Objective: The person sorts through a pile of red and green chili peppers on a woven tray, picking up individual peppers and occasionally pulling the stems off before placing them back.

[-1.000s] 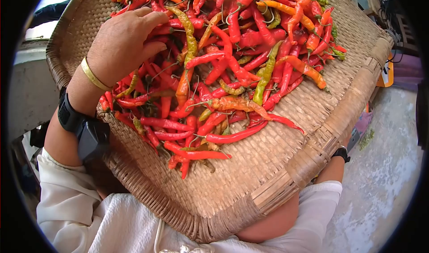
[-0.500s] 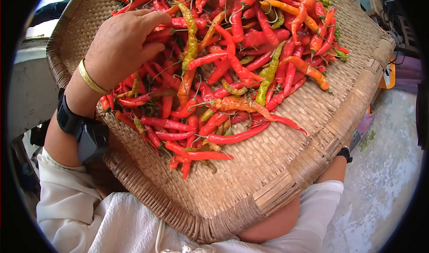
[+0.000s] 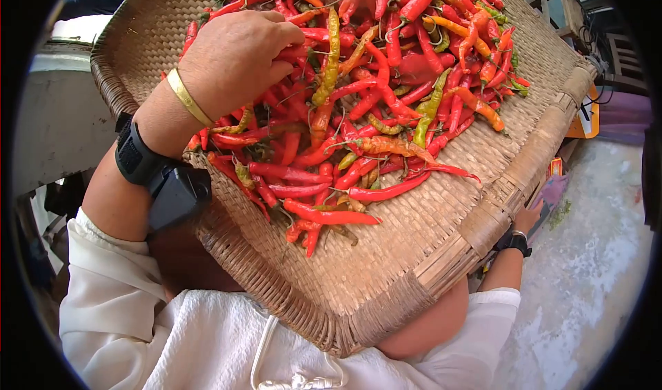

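Observation:
Red, orange and yellow-green chili peppers [image 3: 386,107] lie heaped in a broad woven bamboo basket [image 3: 414,231], which sits tilted across my lap. My left hand [image 3: 238,62], with a yellow bangle and a black strapped device at the wrist, reaches over the left rim into the heap. Its thumb and fingers are bent around a red chili pepper [image 3: 295,51]; the fingertips are partly hidden among the peppers. My right hand [image 3: 528,217], wearing a dark wristband, is low outside the basket's right rim. Its fingers are too small and partly hidden to read.
Pale, stained concrete floor [image 3: 586,252] spreads to the right. Beside the right hand lies a pinkish-grey item [image 3: 554,193]. An orange-and-white packet [image 3: 586,117], purple cloth [image 3: 624,114] and wooden furniture [image 3: 562,11] stand farther off. A grey ledge [image 3: 58,135] is at left.
The basket's near part and the left hand appear shifted rightward and slightly up in view. More of my right hand now shows past the right rim. The left hand stays at the same peppers.

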The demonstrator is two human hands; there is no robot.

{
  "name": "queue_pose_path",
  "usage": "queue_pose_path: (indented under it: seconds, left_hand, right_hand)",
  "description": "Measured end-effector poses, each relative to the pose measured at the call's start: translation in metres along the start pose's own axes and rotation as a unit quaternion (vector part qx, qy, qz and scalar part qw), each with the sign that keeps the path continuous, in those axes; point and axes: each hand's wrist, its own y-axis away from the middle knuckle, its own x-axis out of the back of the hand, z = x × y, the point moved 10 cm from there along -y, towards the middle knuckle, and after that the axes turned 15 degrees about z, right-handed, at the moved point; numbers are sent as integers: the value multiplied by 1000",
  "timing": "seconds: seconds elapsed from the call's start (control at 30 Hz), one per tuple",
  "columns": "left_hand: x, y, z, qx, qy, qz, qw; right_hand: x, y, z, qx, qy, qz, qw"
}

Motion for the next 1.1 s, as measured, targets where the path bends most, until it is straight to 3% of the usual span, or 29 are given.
queue_pose_path:
  seconds: [0.07, 0.17, 0.2, 0.27, 0.4, 0.47, 0.57, 0.67, 0.73, 0.8, 0.83, 0.93, 1.0, 1.03, 1.1]
  left_hand:
    - [-8, 2, -1, -9, -15, -24, 1000]
    - [-17, 3, -8, 15, -44, -59, 997]
    - [-15, 2, -8, 14, -33, -46, 998]
    - [-14, 1, -8, 34, -21, -57, 998]
    - [-9, 0, 0, 31, 94, -45, 994]
    - [-6, 0, 2, 35, 162, -26, 986]
    - [11, -2, 10, 19, 226, -18, 974]
    - [42, -8, 26, -14, 228, -16, 974]
    - [52, -7, 28, 22, 282, -35, 959]
    - [48, -5, 28, -9, 278, 4, 960]
    - [48, -4, 22, 8, 289, 35, 957]
    - [29, 6, 8, 80, 366, 40, 926]
    - [22, 8, 9, 36, 225, 31, 973]
    - [34, 7, 16, -18, 215, 101, 971]
    - [34, 4, 16, -9, 197, 102, 975]
  right_hand:
    - [13, 3, -18, 12, -11, -12, 1000]
    - [34, 8, -67, -6, -268, -62, 961]
    - [49, 11, -84, -4, -276, -63, 959]
    - [107, 37, -170, 57, -373, -108, 920]
    - [200, 99, -282, 125, -406, -144, 894]
    - [240, 148, -342, 269, -430, -199, 839]
    - [284, 203, -402, 332, -394, -214, 830]
    - [311, 223, -433, 306, -466, -219, 801]
    - [358, 242, -444, 421, -534, -182, 710]
    - [410, 258, -451, 478, -657, -197, 549]
    - [422, 261, -449, 492, -665, -192, 528]
    - [423, 262, -437, 484, -614, -188, 595]
    - [412, 262, -427, 467, -574, -194, 644]
    - [407, 263, -424, 461, -561, -197, 659]
    - [405, 267, -419, 457, -544, -202, 674]
